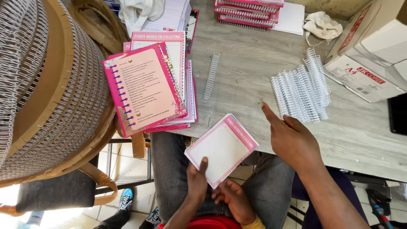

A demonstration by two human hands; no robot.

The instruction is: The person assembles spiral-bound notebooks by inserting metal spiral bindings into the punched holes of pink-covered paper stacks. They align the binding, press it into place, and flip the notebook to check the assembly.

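Observation:
My right hand [294,142] hovers over the near edge of the grey wooden table [248,91], fingers loose and thumb stretched out, holding nothing. It is a short way below a pile of white wire binding coils [301,91]. My left hand is out of view. Beside me a seated co-worker in jeans holds a white pad with a pink border [220,148] over the lap. One of that person's hands [197,178] grips its lower corner, thumb on top. Their other hand [231,199] lies under it.
A stack of pink punched pages and notebooks [146,89] overhangs the table's left edge. A single coil [211,76] lies mid-table. A huge spool of binding wire [46,85] fills the left. More notebooks [248,12], a white cloth [322,26] and a cardboard box [373,51] are at the back.

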